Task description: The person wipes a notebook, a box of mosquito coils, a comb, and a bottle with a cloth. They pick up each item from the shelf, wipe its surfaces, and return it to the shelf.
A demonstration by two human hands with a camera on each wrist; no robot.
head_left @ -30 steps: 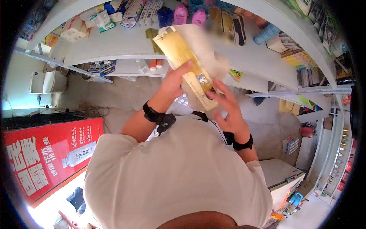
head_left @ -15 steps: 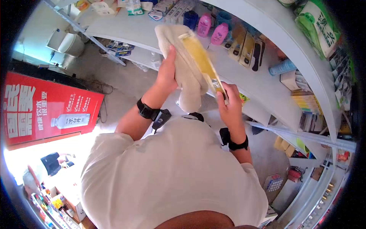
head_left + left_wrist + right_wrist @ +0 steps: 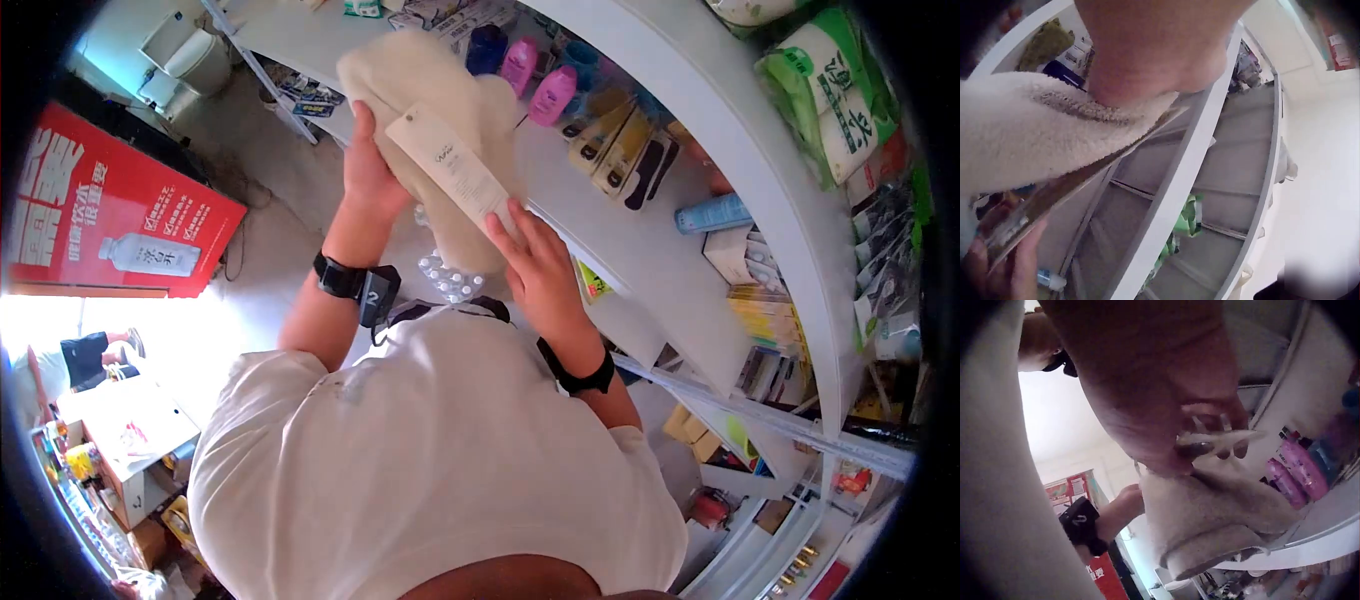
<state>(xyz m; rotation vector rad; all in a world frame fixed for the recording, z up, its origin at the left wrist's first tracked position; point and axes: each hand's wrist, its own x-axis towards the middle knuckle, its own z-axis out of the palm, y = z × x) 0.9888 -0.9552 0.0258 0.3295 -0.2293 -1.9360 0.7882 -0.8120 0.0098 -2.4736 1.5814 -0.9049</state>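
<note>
A cream, fluffy cloth item [image 3: 400, 70] is gripped at its left side by my left hand [image 3: 372, 168], thumb up along its edge. Across its front lies a long pale card package [image 3: 455, 168] with printed text. The lower right end of that package is pinched by my right hand [image 3: 540, 265]. In the left wrist view the fleecy cloth [image 3: 1035, 137] hangs beside the card's edge, with fingers of the right hand [image 3: 1007, 262] at the card's lower end. The right wrist view shows the folded cloth [image 3: 1210, 519] below the right hand [image 3: 1166, 406].
A white shelf [image 3: 640, 290] ahead holds pink bottles [image 3: 553, 95], packaged brushes or combs [image 3: 625, 150] and a blue can [image 3: 712, 214]. Green-white bags [image 3: 835, 95] sit on the upper shelf. At left are a red poster board [image 3: 120, 210] and a white table [image 3: 130, 420].
The card package has turned from its yellow side to its pale printed side and lies against the cloth. Both hands and the cloth have shifted left, and the view has turned.
</note>
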